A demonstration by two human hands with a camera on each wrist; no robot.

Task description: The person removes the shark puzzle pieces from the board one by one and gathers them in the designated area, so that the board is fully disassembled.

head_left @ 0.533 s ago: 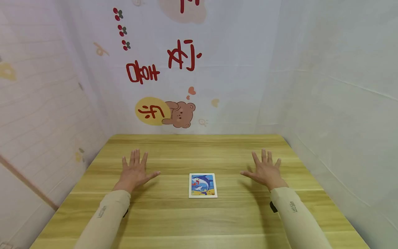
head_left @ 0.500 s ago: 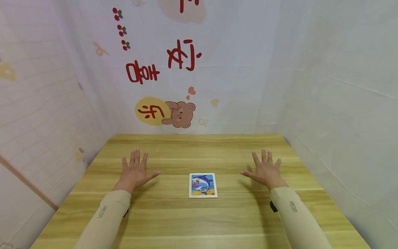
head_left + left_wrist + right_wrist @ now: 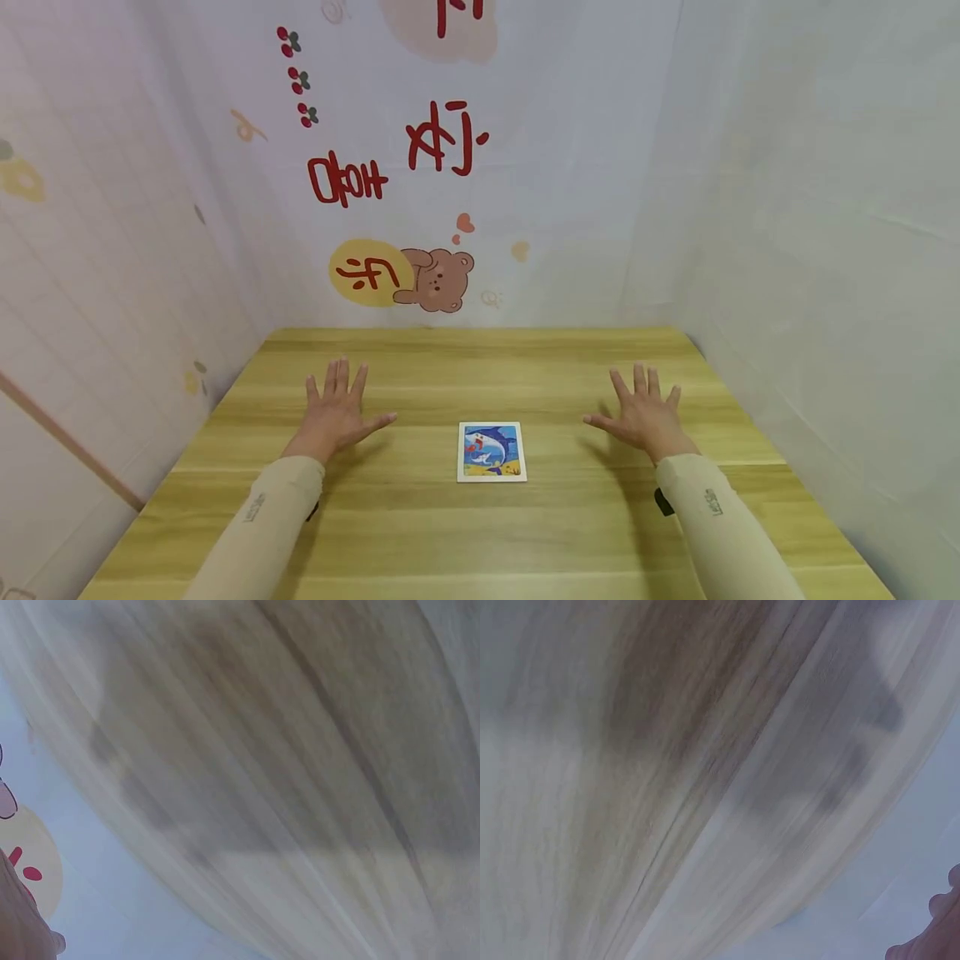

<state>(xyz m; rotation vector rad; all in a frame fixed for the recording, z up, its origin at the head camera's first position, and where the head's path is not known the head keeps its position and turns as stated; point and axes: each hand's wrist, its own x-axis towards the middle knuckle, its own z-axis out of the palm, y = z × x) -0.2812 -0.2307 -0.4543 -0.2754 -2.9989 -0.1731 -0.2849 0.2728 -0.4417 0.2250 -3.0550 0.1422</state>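
Observation:
A small white-framed picture puzzle point(image 3: 491, 452) with a blue shark scene lies flat on the wooden table, midway between my hands in the head view. To its left my left hand point(image 3: 335, 417) is spread palm down over the table, fingers straight and thumb pointing inward. My right hand point(image 3: 642, 419) mirrors it on the other side, fingers likewise spread. Neither hand holds anything, and both are apart from the puzzle. The left wrist view catches only part of my left hand point(image 3: 22, 919) at its lower left edge; in the right wrist view, fingers point(image 3: 934, 930) show at the lower right.
The wooden table point(image 3: 480, 533) carries dark and light grain bands. A white cloth wall point(image 3: 570, 208) with a printed bear point(image 3: 438, 282) and red characters rises behind its far edge. More white cloth point(image 3: 840, 250) hangs along the right side, and also on the left.
In the head view the whole scene has shifted slightly down. My left hand has moved a little to the right. The puzzle lies at the same place on the table.

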